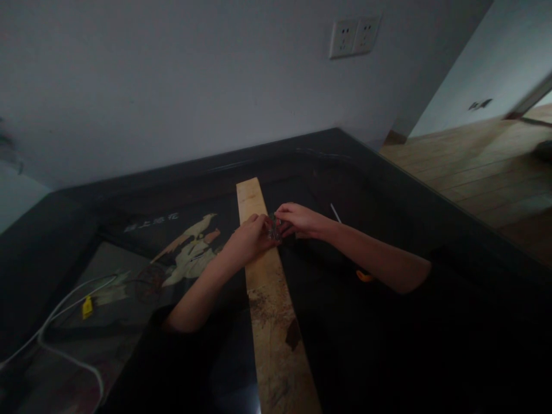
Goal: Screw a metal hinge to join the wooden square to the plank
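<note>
Both hands meet over a small shiny metal piece (273,229), pinched between them at the middle of the scene. The left hand (249,238) curls round it from the left, fingers closed against its near side; the right hand (297,220) comes in from the right with thumb and fingertips nipped on its far side. It is too small and too dark to tell what kind of part it is, or which hand bears most of it.

The piece sits right above a long pale wooden plank (269,299), which runs from the near edge away toward the wall, stained with dark blotches in its nearer half. The left hand rests on or just over the plank; the right one hangs off its right edge.

The plank lies on a dark glossy table (388,190) with a raised black rim. Under the left forearm, a picture with pale figures and some lettering (190,247) shows on the tabletop. Farther left and nearer, a white cable (64,305) loops across, with a small yellow tag (87,306) beside it. Just below the right forearm an orange object (364,276) peeks out, and a thin white stick (335,213) lies beyond the right wrist.

On the far wall, a double white socket (354,37) sits high up. A wooden floor (483,167) opens to the right.
</note>
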Demonstrator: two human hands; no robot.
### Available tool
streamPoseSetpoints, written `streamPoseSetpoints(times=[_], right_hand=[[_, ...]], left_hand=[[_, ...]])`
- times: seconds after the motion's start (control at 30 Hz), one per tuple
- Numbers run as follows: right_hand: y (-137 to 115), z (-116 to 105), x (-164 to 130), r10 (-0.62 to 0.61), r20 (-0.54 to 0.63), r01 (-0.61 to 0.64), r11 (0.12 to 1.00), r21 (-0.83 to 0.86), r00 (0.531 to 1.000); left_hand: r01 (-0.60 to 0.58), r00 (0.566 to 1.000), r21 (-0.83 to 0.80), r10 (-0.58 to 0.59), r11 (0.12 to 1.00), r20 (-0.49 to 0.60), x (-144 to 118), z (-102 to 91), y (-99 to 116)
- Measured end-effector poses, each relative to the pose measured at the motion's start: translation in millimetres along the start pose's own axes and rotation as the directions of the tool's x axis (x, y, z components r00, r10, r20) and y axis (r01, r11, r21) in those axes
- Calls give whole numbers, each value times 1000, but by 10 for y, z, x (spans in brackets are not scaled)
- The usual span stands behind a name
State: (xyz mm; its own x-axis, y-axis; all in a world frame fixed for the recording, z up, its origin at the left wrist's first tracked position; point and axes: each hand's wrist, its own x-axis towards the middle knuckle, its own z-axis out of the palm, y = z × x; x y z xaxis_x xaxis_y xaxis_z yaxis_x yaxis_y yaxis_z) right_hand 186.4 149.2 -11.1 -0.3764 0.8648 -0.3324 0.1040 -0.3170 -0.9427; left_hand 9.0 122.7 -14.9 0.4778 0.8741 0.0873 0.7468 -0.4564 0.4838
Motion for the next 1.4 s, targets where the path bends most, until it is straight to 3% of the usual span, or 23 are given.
streamPoseSetpoints(times=[0.13,0.33,0.47,0.6,0.8,1.0,1.23,1.4], right_hand=[[-2,0,-40,-32,-19,32,999,15,999],[-27,-24,-100,-76,-57,77,997,12,996],[-53,-224,-204,-178,-74,174,984,-46,981],[-43,-521,-302,-315,-174,275,936,-221,933],[13,-742,-279,-369,-183,280,881,-381,911],[68,-834,-241,-342,-144,214,811,-545,928],[55,-852,-266,-399,-122,190,656,-730,909],[67,-834,-259,-342,-120,119,599,-792,932]], left_hand=[[-7,1000,-12,6,1000,-28,27,64,34],[-11,1000,0,11,1000,24,29,72,39],[-19,1000,-33,19,999,4,15,64,21],[-2,1000,-31,3,1000,16,16,53,23],[-6,1000,-33,6,999,12,26,48,2],[0,999,-24,1,1000,44,17,34,12],[-8,999,-4,8,1000,34,22,20,37],[15,997,7,-15,1000,72,16,-1,59]])
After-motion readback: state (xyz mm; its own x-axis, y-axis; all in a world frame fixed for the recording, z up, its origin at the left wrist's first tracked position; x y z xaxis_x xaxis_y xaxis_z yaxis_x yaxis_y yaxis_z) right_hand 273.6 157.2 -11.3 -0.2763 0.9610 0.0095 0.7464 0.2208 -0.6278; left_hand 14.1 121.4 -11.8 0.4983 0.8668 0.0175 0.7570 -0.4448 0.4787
